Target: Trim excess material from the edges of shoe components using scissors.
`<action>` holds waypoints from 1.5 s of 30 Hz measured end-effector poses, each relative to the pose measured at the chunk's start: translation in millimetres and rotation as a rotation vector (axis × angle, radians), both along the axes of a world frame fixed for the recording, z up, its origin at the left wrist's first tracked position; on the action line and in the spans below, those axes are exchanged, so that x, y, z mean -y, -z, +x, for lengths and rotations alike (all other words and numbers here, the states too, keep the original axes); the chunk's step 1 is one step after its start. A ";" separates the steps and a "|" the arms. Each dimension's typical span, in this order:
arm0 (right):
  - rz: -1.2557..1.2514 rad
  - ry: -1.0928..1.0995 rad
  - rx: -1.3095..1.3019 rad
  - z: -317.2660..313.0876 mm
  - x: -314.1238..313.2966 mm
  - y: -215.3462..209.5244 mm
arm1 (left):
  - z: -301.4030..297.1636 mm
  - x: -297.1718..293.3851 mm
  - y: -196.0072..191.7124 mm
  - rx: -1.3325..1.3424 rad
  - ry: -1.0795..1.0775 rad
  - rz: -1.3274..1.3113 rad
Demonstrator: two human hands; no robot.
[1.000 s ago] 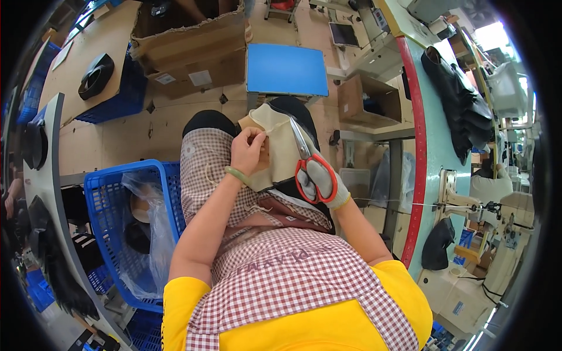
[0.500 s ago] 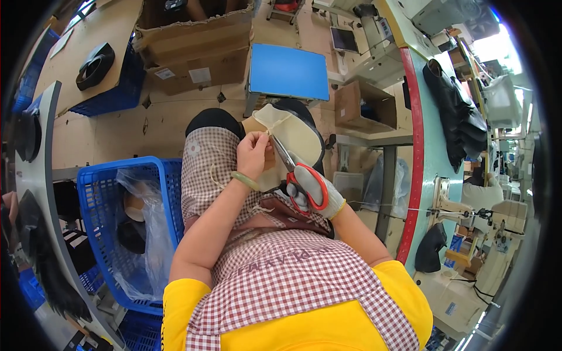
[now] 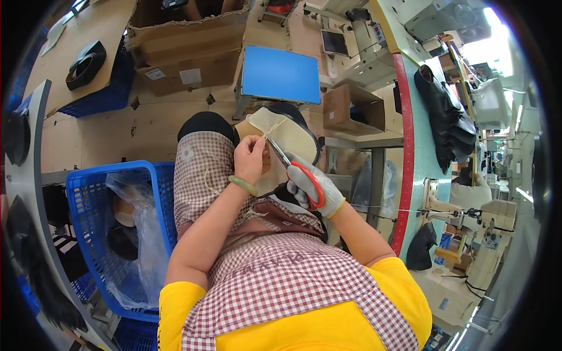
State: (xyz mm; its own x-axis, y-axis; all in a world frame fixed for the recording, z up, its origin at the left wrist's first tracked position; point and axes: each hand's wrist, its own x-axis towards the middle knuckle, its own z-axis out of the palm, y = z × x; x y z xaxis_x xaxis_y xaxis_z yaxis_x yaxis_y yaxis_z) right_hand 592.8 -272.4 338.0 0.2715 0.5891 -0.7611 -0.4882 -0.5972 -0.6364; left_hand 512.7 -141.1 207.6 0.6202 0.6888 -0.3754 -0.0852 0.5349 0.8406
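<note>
My right hand (image 3: pixel 331 194), in a white work glove, is wrapped round red-handled scissors (image 3: pixel 280 152). Their blades point up and left, with the tips beside the fingertips of my left hand (image 3: pixel 249 159). That bare left hand, with a green bangle (image 3: pixel 242 185) at its wrist, pinches something thin at the edge of a cream piece of lining or leather (image 3: pixel 294 139). The cream piece lies over my lap and has a dark edge on its right. What exactly sits between my left fingertips is too small to make out. My checked apron (image 3: pixel 202 161) covers my lap.
At my left stands a blue plastic basket (image 3: pixel 162 199) with a clear bag and dark pieces inside. Ahead are a blue-topped stool (image 3: pixel 281 75) and cardboard boxes (image 3: pixel 190 50). A red-edged table (image 3: pixel 411 146) at my right bears black boot pieces (image 3: pixel 442 120) and a sewing machine (image 3: pixel 494 228).
The red scissor handles have come closer together in my right hand, and the blades look narrower. My left hand keeps its pinch. The whole view has shifted slightly.
</note>
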 end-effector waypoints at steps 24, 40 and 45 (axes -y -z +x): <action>-0.030 -0.009 -0.130 37.3 -18.0 -2.5 | -9.8 -5.6 -3.9 0.076 0.147 0.071; -0.020 -0.156 -0.158 60.5 -42.2 -4.2 | -22.7 -46.0 -19.9 0.216 0.559 0.013; -0.139 -0.058 -0.244 56.4 -61.8 -2.8 | -24.7 -51.8 -19.9 0.218 0.672 0.061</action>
